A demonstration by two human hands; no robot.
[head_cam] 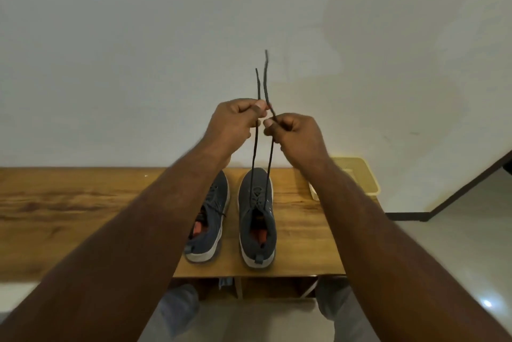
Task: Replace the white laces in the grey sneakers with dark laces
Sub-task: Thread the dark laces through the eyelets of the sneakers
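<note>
Both hands are up over the surface point(83, 197) now, and the dark lace point(254, 159) runs taut from the right-hand grey sneaker point(256, 219) up into the fingers. The left hand point(235, 125) pinches one strand between thumb and forefinger; the right hand point(296, 134) pinches the other, so each grip is clamped on lace, with the two free tips poking up above the knuckles, one a touch higher than the other. This is thin, light, limp cord, I'd say: it holds no shape of its own and could slide through a loose pinch, so a firm hold close to the stiff tips looks best. The shoe sits well below the grips, toe away from the person, likely light enough to lift if pulled hard. The other grey sneaker point(210, 217) stands just beside it, dark lace already showing, partly hidden by the left forearm. A pale basket point(363, 175) rests at the surface's right end.
</note>
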